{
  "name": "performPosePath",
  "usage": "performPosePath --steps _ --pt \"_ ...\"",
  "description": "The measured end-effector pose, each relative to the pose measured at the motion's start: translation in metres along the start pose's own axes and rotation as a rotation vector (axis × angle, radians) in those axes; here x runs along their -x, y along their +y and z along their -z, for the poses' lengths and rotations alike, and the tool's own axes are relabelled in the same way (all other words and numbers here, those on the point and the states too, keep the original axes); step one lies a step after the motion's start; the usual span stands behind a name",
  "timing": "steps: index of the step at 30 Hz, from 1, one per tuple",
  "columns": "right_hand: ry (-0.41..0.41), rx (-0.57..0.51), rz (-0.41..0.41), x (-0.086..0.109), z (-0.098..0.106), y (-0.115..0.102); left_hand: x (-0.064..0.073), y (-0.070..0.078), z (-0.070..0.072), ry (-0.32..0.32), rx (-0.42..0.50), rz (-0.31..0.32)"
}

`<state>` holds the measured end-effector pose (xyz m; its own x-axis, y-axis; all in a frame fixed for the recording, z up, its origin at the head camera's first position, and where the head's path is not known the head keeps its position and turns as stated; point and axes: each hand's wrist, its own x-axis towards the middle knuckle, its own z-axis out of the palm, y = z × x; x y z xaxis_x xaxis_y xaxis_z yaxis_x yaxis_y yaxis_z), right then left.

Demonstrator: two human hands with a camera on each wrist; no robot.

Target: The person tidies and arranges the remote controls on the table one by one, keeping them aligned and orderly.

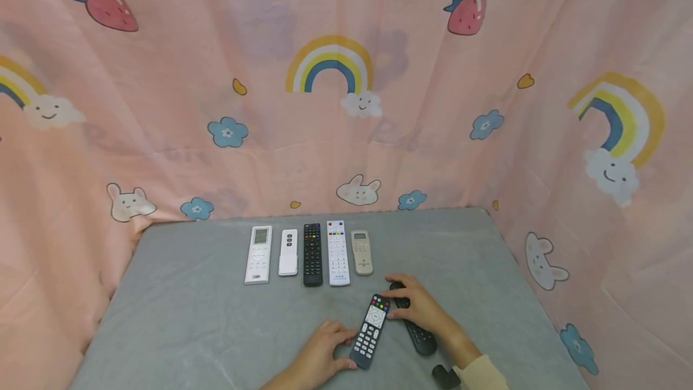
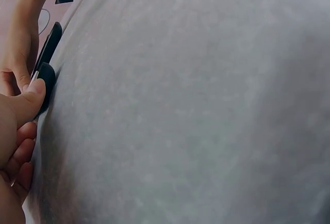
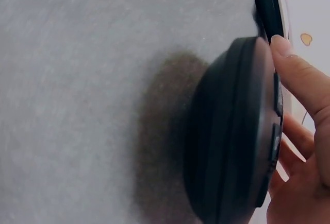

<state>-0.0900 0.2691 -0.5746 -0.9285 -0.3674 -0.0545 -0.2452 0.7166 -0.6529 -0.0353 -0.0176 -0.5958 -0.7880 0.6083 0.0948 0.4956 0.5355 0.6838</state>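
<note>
A black remote control with a white round pad and white keys lies at a slant between the two hands. The left hand touches its left edge with a finger and its lower left corner with the thumb; in the left wrist view that thumb lies against the dark remote's end. The right hand arches over a second black remote control, with thumb and forefinger at the first remote's upper right edge. In the right wrist view the second remote fills the foreground beneath that hand.
Farther back on the grey cloth-covered table stand, in a row, a white remote with a screen, a small white remote, a black remote, a long white remote and a beige remote. A pink patterned curtain surrounds the table.
</note>
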Motion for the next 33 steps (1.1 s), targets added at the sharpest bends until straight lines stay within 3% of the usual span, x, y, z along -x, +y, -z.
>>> performPosePath --steps 10,24,28,33 --pt "0.013 0.006 0.003 -0.002 0.0 -0.001 0.002 -0.001 -0.005 0.083 -0.032 -0.074" --pt "0.001 0.002 0.02 -0.009 0.018 -0.009 -0.006 0.003 -0.001 0.086 0.052 -0.023" --pt "-0.011 0.002 0.016 -0.011 0.02 -0.009 -0.007 0.004 -0.002 0.104 0.05 -0.018" --pt "-0.004 -0.035 -0.022 -0.013 0.023 -0.009 -0.012 0.004 -0.004 0.17 0.037 -0.047"
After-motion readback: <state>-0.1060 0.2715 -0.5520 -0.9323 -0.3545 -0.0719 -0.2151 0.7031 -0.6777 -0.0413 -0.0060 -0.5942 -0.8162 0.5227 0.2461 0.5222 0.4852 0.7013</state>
